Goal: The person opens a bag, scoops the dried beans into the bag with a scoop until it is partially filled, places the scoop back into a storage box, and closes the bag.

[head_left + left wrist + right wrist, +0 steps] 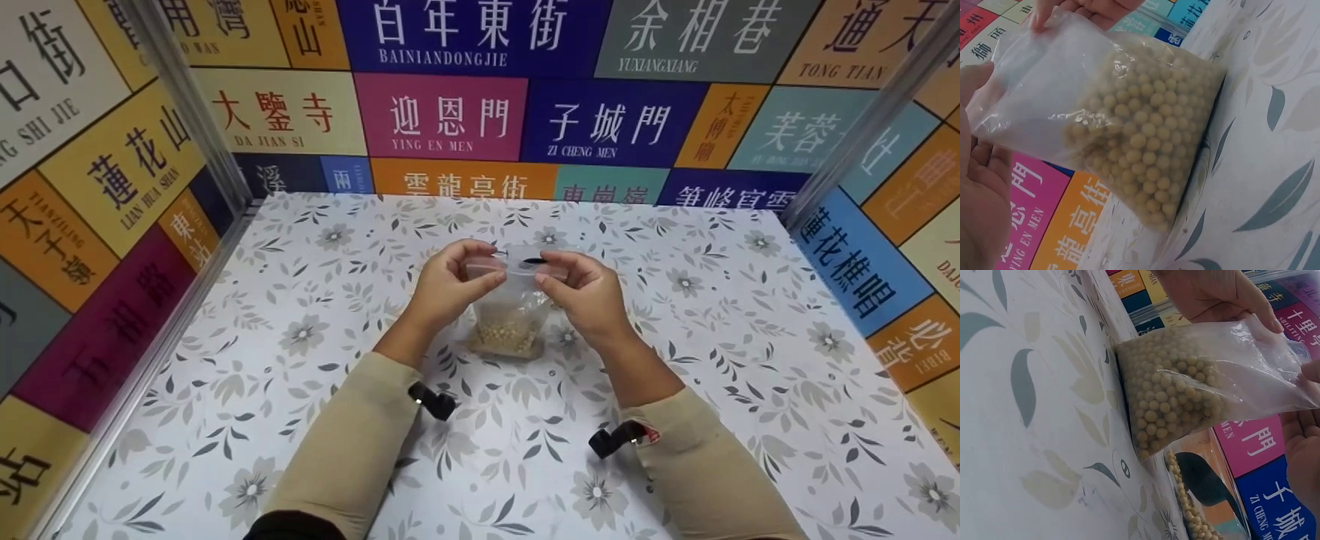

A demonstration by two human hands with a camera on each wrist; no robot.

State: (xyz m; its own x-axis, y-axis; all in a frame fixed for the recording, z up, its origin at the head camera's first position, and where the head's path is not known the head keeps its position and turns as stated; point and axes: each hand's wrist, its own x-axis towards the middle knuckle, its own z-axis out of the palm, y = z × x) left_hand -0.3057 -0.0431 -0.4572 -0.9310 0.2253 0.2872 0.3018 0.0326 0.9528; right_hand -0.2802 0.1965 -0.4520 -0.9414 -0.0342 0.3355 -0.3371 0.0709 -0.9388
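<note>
A clear plastic bag (pixel 511 298) stands upright on the table, its lower part filled with round, pale yellow soybeans (pixel 1145 126). My left hand (pixel 448 283) pinches the left side of the bag's top between thumb and fingers. At the opposite upper corner, my right hand (pixel 589 291) pinches the plastic in the same way. The wrist views show the bag's upper part above the beans as slack, cloudy film. Whether its mouth is sealed, I cannot tell.
Behind the bag, the right wrist view shows a transparent container with more soybeans (pixel 1188 506) and a black spoon-like piece (pixel 1202 478). The table (pixel 300 442) has a floral cover. Walls with printed signs (pixel 442 116) enclose its back and sides.
</note>
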